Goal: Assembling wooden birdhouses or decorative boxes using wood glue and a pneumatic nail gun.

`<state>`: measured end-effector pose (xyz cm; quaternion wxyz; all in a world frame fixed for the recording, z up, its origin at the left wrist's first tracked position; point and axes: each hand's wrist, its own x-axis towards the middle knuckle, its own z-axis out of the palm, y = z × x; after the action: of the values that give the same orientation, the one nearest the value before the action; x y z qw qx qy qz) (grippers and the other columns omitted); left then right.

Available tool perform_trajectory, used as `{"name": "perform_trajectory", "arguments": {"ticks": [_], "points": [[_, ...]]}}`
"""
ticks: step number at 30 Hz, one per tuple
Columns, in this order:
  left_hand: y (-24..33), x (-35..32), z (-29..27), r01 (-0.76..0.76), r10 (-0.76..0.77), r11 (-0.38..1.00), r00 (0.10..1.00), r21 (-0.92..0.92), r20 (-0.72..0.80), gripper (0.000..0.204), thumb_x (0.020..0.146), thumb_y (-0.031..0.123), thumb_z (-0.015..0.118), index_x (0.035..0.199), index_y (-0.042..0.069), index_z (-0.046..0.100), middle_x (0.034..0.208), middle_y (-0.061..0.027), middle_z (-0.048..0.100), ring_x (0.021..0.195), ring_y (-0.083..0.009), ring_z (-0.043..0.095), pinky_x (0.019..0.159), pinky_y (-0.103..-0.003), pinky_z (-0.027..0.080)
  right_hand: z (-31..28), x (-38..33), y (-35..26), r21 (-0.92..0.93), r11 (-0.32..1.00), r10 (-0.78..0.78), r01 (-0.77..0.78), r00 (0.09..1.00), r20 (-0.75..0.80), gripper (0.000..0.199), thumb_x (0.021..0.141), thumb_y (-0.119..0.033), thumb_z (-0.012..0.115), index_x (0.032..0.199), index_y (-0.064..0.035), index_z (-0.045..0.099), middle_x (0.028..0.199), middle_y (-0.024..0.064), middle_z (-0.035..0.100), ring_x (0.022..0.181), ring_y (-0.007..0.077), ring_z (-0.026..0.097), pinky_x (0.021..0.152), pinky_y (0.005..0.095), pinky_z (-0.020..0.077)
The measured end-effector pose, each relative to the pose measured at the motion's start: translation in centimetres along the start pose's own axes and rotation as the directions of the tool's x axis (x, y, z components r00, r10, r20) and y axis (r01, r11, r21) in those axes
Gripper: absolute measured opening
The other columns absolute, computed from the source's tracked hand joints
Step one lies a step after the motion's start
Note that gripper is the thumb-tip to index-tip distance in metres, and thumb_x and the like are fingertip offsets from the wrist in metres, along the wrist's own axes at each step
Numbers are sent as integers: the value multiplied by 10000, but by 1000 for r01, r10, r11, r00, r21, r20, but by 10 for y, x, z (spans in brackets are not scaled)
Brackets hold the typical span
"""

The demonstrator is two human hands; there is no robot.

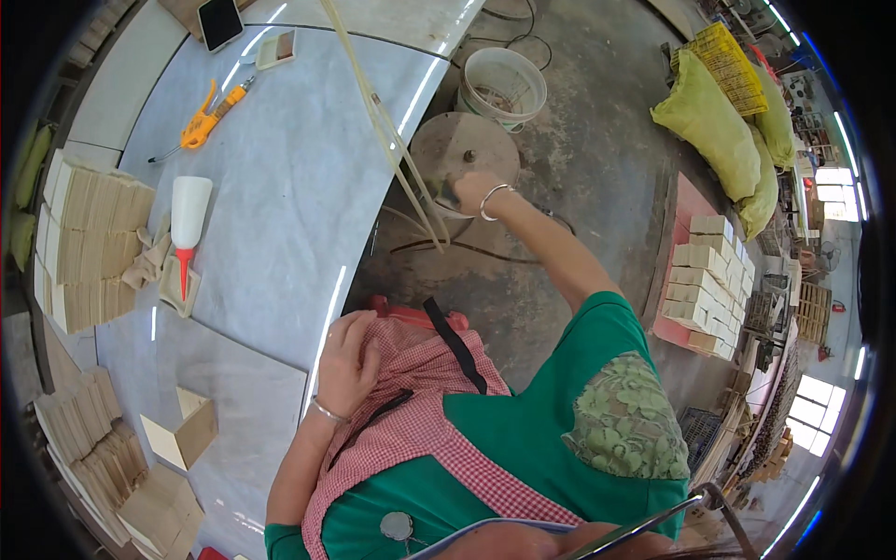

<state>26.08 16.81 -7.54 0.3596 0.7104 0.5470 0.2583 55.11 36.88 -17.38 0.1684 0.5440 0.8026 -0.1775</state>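
My right hand [475, 192] reaches out over the floor to the near edge of a round grey lid [485, 140] with a dark knob. Its fingers are closed, and what they grip, if anything, is too unclear to name. Long pale strips [381, 117] hang past the table edge just left of that hand. My left hand [347, 364] lies on the red checked apron [411, 341] in my lap, by the table edge. Its fingers are stretched out and loosely bent, with nothing in them.
On the grey table [280, 187] lie a white glue bottle [191, 210] with a red nozzle, an orange air blow gun [207, 119], a phone [221, 23] and stacked cream boards [98, 238]. A white bucket [504, 79] stands beyond the lid. Yellow-green sacks [714, 131] and stacked boxes [705, 289] are at right.
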Motion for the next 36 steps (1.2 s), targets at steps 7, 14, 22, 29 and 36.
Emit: {"name": "perform_trajectory", "arguments": {"ticks": [7,14,22,29,36], "points": [[1,50,25,-224,203,943,973,245,110,506,772,28,586,1246,-78,444,1268,-240,453,1169,-408,454,1005,-434,385,-6,-9,-46,-115,872,-460,476,877,141,247,704,-219,608,811,-4,667,791,195,668,784,343,665,667,427,530],[-6,77,44,-176,161,960,983,218,88,602,746,81,621,1280,-74,388,1314,-248,411,1230,-417,394,1054,-444,333,-22,-32,-65,7,818,-570,575,811,129,372,696,-275,675,942,1,633,676,205,636,697,376,647,623,454,522],[4,99,43,-191,39,850,952,491,303,517,685,76,690,1136,-53,473,1134,-203,478,1032,-367,494,899,-412,435,-29,-47,-67,169,855,-511,491,853,105,447,679,-305,651,1007,-7,593,779,238,652,782,388,652,686,443,523],[-9,101,50,-298,150,776,943,556,298,383,653,148,711,957,-5,536,960,-154,520,891,-317,551,740,-405,482,-8,-47,-61,487,733,-520,475,853,-49,528,701,-345,648,1102,-13,555,805,232,641,778,383,638,695,437,508],[-5,89,46,-265,132,781,955,566,264,380,624,201,714,921,23,556,848,-135,554,826,-311,577,714,-397,485,21,-64,-80,985,-97,-95,142,984,-152,209,799,-141,696,901,-26,553,740,50,626,651,176,622,608,303,508]]}}
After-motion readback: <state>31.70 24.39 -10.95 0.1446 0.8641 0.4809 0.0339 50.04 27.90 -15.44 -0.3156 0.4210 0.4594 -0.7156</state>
